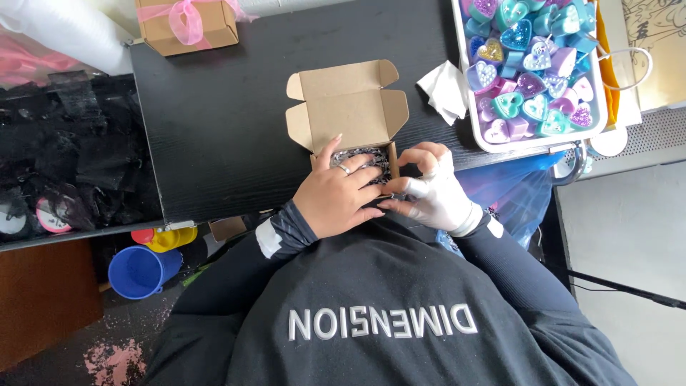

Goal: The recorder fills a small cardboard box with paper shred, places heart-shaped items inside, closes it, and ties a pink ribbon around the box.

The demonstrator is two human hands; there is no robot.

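Two hands over the black counter (229,121) now: left hand (336,196) spread flat, pressing shredded filler (364,156) into the open cardboard box (348,107) at the near edge; right hand (432,189), fingers curled, tucks its corner. Padding step, I'd say; next wants a heart piece from the white tray (486,143).

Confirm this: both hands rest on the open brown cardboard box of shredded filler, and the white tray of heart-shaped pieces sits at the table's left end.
Not quite. The head view shows the white tray of heart-shaped pieces at the black table's right end, not the left. The rest holds: the left hand and right hand rest on the open brown cardboard box of shredded filler.
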